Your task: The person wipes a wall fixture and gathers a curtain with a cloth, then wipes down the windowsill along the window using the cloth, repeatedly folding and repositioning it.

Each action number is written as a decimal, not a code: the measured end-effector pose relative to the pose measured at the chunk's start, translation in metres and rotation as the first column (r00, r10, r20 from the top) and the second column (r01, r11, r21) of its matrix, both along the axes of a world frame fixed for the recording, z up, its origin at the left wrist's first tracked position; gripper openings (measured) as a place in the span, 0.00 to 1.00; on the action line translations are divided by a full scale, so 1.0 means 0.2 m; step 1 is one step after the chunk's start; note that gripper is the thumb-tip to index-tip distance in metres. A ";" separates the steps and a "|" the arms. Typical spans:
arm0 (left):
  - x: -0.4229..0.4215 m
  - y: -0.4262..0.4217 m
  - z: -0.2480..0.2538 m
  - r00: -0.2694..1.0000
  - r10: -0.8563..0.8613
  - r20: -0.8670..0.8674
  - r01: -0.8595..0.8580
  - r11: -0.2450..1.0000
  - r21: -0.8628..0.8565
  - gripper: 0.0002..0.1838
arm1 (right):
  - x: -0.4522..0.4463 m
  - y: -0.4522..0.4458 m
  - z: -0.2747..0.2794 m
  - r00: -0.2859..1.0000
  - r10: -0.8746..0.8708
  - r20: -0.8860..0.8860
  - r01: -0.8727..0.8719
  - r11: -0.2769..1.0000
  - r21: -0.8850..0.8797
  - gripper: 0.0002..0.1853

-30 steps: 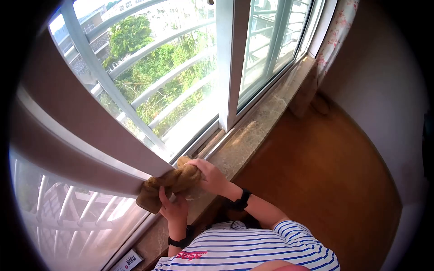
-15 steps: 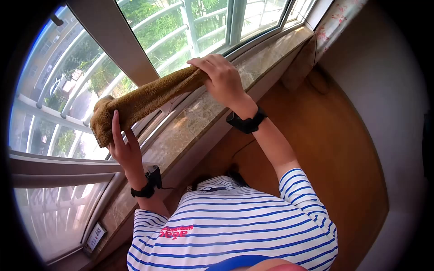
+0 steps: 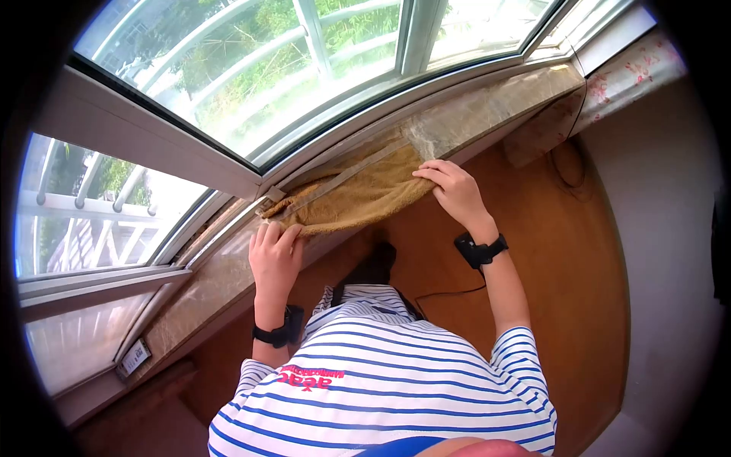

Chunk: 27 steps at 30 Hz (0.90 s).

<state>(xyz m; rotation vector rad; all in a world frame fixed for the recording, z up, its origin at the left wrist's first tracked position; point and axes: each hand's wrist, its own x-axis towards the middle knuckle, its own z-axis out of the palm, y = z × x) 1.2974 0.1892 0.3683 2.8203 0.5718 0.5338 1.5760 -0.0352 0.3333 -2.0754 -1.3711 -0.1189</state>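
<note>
A brown towel (image 3: 358, 190) is spread out over the marble windowsill, its front edge hanging past the sill's edge. My left hand (image 3: 276, 255) pinches the towel's near left corner. The right corner is between the fingers of my right hand (image 3: 457, 192). Across the towel runs a flat, light strip, and a small metal-looking piece lies at its left end by the window frame. Each wrist wears a black band with a small box.
Sliding window frames (image 3: 152, 137) stand behind the sill (image 3: 495, 107), with curved white bars outside. A small labelled box (image 3: 135, 356) sits at the sill's left end. At the right hangs a floral curtain (image 3: 632, 80). A cable crosses the wooden floor (image 3: 563, 305).
The towel was bunched against the window frame, then stretched in the air between both hands. Now it is lower and opened out on the sill. The view has shifted.
</note>
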 end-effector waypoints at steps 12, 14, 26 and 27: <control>0.09 -0.12 0.06 0.895 0.131 0.426 -0.222 0.959 0.173 0.17 | 0.33 0.22 0.40 0.951 0.074 0.299 -0.122 0.982 0.147 0.22; 0.12 -0.10 0.13 0.903 0.101 0.418 -0.212 0.950 0.230 0.17 | 0.38 0.26 0.52 0.926 0.022 0.377 -0.140 0.948 0.287 0.23; 0.12 -0.16 0.16 0.667 0.525 0.528 -0.375 0.849 -0.372 0.10 | 0.53 0.18 0.50 0.929 0.365 0.056 -0.369 0.909 0.197 0.20; 0.11 -0.15 0.18 0.656 0.484 0.580 -0.356 0.875 -0.327 0.11 | 0.53 0.19 0.56 0.927 0.373 0.048 -0.372 0.892 0.257 0.20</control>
